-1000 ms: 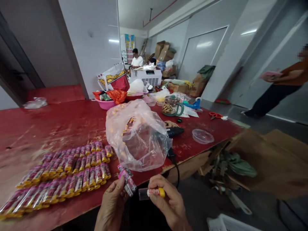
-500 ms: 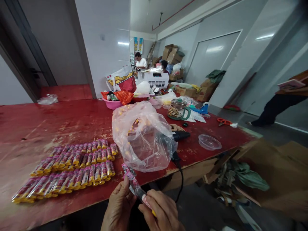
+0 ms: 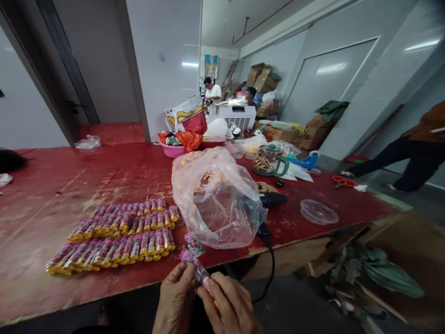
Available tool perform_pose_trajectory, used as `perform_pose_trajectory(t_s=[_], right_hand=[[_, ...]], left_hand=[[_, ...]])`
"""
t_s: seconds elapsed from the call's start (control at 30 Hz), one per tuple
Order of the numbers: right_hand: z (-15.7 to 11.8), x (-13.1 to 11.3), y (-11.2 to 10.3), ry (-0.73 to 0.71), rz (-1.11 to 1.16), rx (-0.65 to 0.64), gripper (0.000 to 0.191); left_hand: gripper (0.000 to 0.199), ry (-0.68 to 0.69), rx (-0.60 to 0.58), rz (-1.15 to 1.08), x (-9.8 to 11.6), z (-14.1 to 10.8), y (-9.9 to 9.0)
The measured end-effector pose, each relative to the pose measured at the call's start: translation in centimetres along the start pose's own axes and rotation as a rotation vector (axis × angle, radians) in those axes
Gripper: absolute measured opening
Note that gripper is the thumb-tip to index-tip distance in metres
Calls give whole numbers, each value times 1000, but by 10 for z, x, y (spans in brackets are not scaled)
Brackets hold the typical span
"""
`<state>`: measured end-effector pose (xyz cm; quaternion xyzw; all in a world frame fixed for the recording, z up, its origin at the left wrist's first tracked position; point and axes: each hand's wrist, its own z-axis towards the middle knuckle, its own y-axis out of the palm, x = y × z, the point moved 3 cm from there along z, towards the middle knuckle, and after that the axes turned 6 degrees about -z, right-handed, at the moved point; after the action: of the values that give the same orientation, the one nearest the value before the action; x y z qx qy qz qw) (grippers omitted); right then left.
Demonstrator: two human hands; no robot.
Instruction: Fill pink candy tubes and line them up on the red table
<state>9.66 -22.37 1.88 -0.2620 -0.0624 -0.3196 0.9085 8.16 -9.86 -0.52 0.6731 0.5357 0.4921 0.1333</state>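
Closed together since a second ago, left hand and right hand both pinch one small tube (sleeve half-on), which could slip from fingertips.

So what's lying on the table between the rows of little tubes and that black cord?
In the head view, a clear plastic bag sits between the tube rows and the cord.

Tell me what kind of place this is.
Likely a small packing workshop or storeroom: rows of wrapped tubes laid out on a worn red table, stacked cardboard boxes at the back, and other people working nearby.
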Motion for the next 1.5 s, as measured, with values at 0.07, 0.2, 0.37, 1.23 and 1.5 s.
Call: perform_pose_trajectory(t_s=[0.07,0.2,0.37,1.23,1.5], right_hand=[[6,-3,2,-16,-1,9,18],[18,5,-1,158,365,-59,27],[13,20,0,405,767,-232,35],[5,-1,1,473,593,129,35],[6,0,4,161,344,46,24]], left_hand=[[42,-4,-51,8,3,-3,0],[32,6,-107,-6,14,-7,-2],[23,26,-256,74,21,-12,-2],[26,-13,-279,31,7,-27,5],[22,-10,-279,46,5,-19,-2]])
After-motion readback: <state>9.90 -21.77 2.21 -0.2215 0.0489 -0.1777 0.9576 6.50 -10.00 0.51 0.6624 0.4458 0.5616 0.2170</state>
